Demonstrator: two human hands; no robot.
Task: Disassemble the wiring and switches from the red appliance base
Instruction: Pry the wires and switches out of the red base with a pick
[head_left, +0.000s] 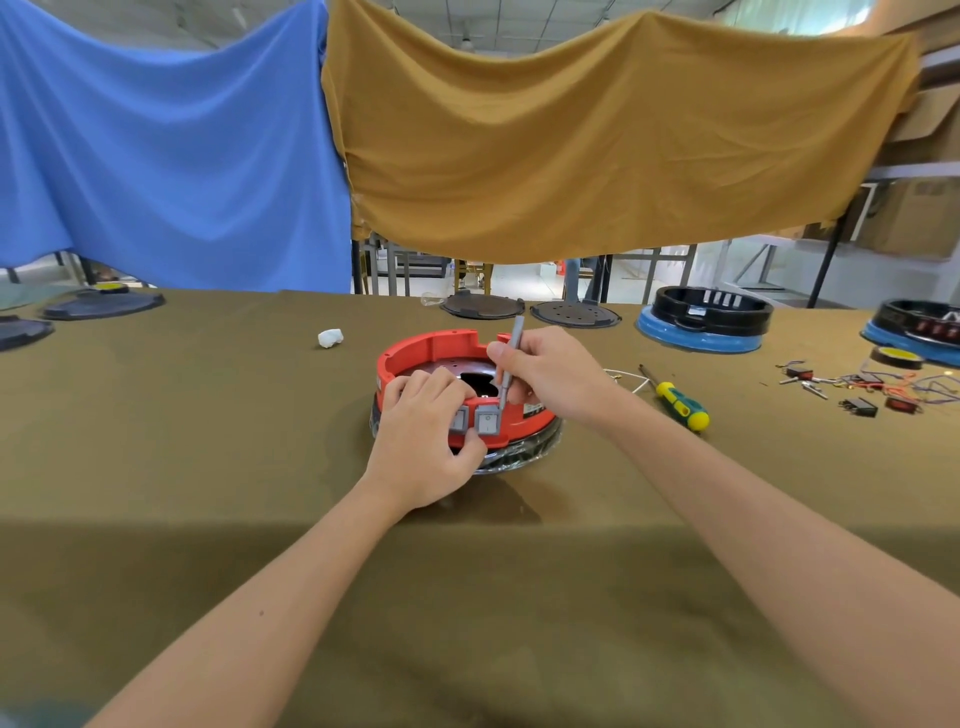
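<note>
A person's left hand (426, 441) grips the red base (441, 353) to steady it while the right hand (545, 371) holds a thin gray tool (510, 358) upright, apparently prying out a gray switch (487, 421).

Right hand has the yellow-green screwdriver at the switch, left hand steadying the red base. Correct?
Not quite. Head view: the right hand holds a thin grey tool; the screwdriver lies on the table. Left hand does steady the red base by the switch.
</note>
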